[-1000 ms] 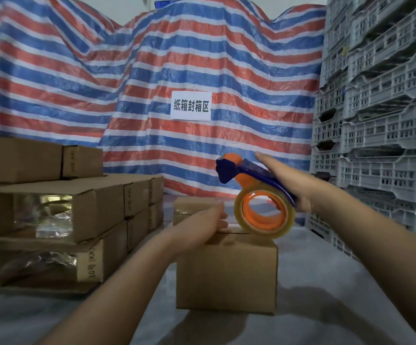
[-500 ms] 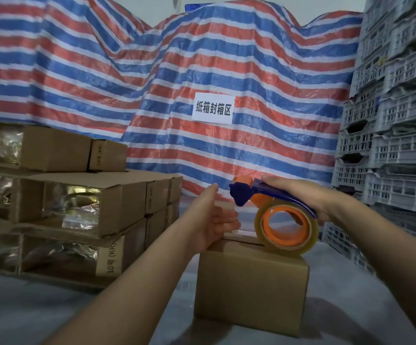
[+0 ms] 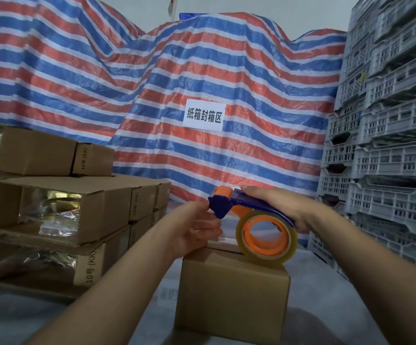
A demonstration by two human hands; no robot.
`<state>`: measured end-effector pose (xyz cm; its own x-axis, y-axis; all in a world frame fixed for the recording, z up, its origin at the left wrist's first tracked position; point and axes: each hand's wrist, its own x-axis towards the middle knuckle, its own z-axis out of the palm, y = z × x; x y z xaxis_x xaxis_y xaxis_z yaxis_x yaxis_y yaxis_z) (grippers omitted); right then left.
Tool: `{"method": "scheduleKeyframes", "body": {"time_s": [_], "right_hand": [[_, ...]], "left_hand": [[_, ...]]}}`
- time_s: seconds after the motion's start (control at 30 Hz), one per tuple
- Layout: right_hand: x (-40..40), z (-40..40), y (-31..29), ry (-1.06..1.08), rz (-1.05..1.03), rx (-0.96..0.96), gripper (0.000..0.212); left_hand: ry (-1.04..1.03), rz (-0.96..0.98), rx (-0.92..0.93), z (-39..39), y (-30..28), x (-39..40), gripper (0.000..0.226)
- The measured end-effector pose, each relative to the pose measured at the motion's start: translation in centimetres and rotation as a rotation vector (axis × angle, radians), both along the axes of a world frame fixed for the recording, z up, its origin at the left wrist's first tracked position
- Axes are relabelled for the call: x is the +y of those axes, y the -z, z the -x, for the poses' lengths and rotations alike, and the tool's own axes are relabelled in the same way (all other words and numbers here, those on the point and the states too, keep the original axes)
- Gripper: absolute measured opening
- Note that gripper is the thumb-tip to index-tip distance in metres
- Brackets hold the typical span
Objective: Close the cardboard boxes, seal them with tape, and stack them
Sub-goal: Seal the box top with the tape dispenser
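Brown cardboard box (image 3: 231, 298) under tape dispenser (image 3: 251, 220); sealed stack of cardboard boxes (image 3: 60, 210) at left.

Box plain, upright on the grey surface, top flaps down, seam not clearly visible. Dispenser has a blue handle and cutter head with an orange hub; its clear tape roll (image 3: 266, 236) stands on edge, touching the box top near the right corner. Stacked boxes lie in three visible tiers, shiny clear tape across their near faces, "10号 (KK)" printed on the end panels, the stack apart from the single box.
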<state>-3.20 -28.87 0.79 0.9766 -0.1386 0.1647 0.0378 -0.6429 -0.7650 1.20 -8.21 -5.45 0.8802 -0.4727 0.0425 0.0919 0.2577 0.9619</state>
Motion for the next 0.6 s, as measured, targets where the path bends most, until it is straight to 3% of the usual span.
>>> {"method": "scheduleKeyframes", "body": {"time_s": [0.2,0.37,0.6], "right_hand": [[0.2,0.1,-0.1,-0.009,0.003,0.005,0.055],[0.4,0.6,-1.9,-0.011,0.111,0.158,0.049],[-0.7,1.1,-2.1,-0.004,-0.011,0.286,0.049]], "left_hand": [[-0.028,-0.049,-0.026,0.4,-0.2,-0.1,0.015],[-0.152,-0.138,-0.099,0.6,0.2,-0.9,0.011],[-0.280,0.117,0.059,-0.8,1.9,-1.2,0.013]]}}
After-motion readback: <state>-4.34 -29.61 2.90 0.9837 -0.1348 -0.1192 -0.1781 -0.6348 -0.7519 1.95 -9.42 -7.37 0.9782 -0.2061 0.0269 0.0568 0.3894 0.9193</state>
